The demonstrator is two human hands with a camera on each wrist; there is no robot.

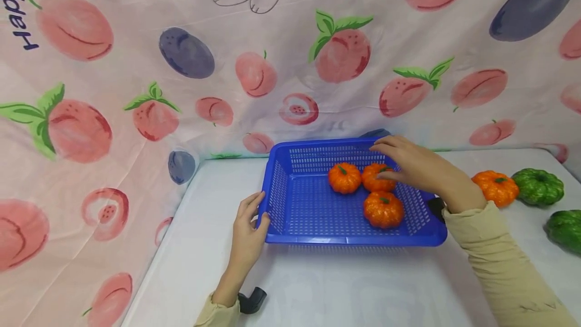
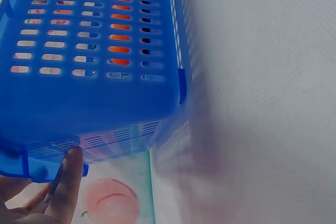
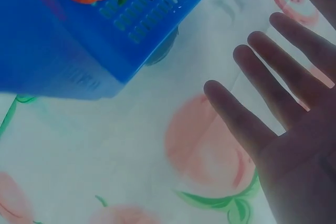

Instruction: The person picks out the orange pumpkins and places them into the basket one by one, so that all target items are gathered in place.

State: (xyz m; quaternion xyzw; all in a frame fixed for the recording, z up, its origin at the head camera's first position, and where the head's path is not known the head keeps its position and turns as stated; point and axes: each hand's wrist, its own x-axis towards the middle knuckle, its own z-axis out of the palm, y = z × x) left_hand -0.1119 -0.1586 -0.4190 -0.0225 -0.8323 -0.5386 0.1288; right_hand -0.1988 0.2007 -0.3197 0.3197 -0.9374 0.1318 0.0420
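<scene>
A blue plastic basket (image 1: 317,240) with slotted walls stands on the white table, three small orange pumpkins inside: one at the back (image 1: 344,178), one beside it (image 1: 374,177) partly covered by the right hand, and one in front (image 1: 383,209). My left hand (image 1: 248,231) holds the basket's left rim, and a finger (image 2: 68,182) shows against the outer wall in the left wrist view. Above the basket's back right part is my right hand (image 1: 404,160), its fingers spread and holding nothing. Those fingers (image 3: 273,87) appear straight and apart in the right wrist view.
To the right of the basket lie another orange pumpkin (image 1: 496,188), a green pumpkin (image 1: 538,186) and a second green one (image 1: 565,231) cut by the frame edge. A fruit-print cloth (image 1: 272,29) hangs behind the table (image 1: 317,286) and along its left side.
</scene>
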